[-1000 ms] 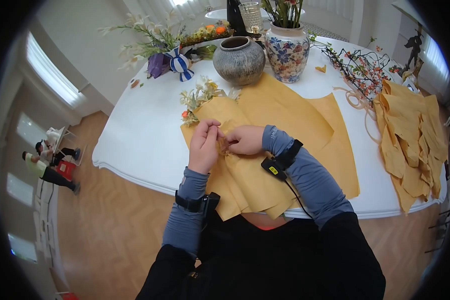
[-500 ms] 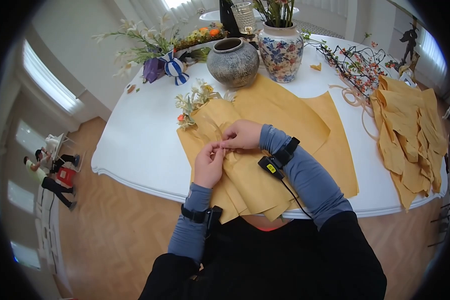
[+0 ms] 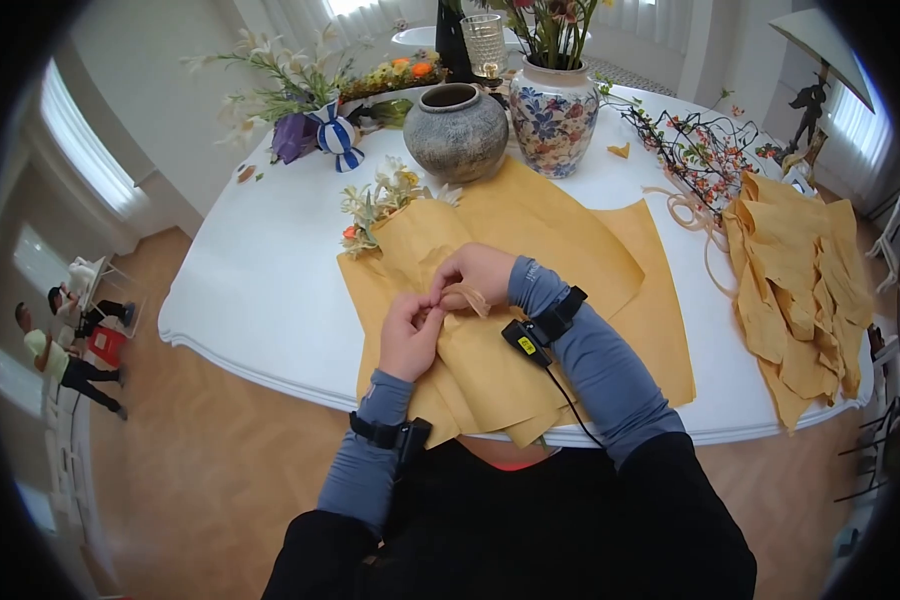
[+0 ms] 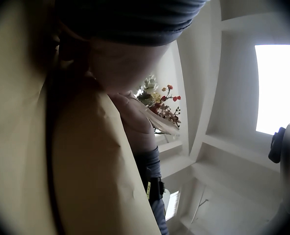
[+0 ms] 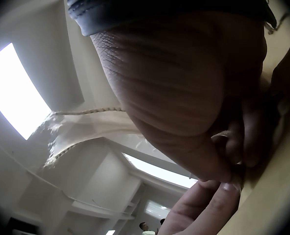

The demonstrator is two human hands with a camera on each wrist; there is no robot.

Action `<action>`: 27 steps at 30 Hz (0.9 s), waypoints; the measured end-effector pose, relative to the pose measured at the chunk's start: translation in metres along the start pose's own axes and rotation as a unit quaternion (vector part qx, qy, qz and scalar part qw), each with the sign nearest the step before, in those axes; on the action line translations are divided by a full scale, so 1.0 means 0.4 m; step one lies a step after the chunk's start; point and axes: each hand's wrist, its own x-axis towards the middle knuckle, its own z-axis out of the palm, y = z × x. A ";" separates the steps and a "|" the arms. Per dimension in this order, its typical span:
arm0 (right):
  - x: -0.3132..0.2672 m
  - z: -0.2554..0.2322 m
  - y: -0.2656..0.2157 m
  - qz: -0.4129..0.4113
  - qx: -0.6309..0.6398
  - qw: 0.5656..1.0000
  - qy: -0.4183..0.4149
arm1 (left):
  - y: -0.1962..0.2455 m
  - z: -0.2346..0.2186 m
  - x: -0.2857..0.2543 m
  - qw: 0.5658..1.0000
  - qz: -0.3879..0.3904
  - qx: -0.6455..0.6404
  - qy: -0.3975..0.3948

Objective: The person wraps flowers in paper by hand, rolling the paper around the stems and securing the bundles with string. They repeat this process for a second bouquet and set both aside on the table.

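A bouquet (image 3: 375,200) of pale and orange flowers lies wrapped in a cone of tan kraft paper (image 3: 440,240) on the white table (image 3: 260,290). My right hand (image 3: 478,275) rests on the cone's narrow middle, its fingers curled round a thin tan strand (image 3: 476,298). My left hand (image 3: 410,328) meets it from the near side and pinches the same strand at its fingertips. In the right wrist view the right hand's fingers (image 5: 233,147) close on the strand, with a left fingertip (image 5: 203,210) just below. The left wrist view shows mostly kraft paper (image 4: 86,171) and the right hand (image 4: 135,122).
More flat kraft sheets (image 3: 610,290) lie under the cone. Behind stand a grey round pot (image 3: 455,130) and a blue-flowered vase (image 3: 553,115). Berry branches (image 3: 700,145), a coil of tan cord (image 3: 685,208) and a crumpled paper pile (image 3: 795,290) are at right. People (image 3: 55,350) are on the floor, far left.
My left hand has slid down the cone toward me, from beside the right hand to just below it. The right hand has stayed on the cone, and a loop of strand now shows under it.
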 end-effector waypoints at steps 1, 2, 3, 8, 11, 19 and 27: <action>-0.004 -0.001 -0.005 -0.006 -0.005 1.000 0.002 | -0.010 0.007 -0.002 1.000 0.001 -0.004 0.000; -0.004 0.002 -0.008 -0.002 -0.008 1.000 0.003 | -0.018 0.018 -0.004 0.999 -0.001 -0.025 0.022; -0.001 0.009 -0.012 -0.010 -0.057 0.997 0.041 | -0.026 0.028 -0.006 0.998 -0.002 -0.046 0.043; 0.014 0.045 -0.017 -0.039 -0.093 0.984 0.144 | -0.039 0.023 -0.011 0.987 -0.035 -0.152 0.030; 0.016 0.047 -0.024 -0.052 -0.158 0.974 0.154 | -0.034 0.007 -0.010 0.979 -0.066 -0.193 0.018; 0.012 0.054 -0.026 -0.139 -0.153 0.962 0.178 | -0.023 0.020 -0.005 0.938 -0.065 -0.339 0.021; 0.008 0.028 -0.016 -0.129 -0.113 0.973 0.153 | -0.070 0.014 -0.010 0.965 -0.066 -0.254 0.016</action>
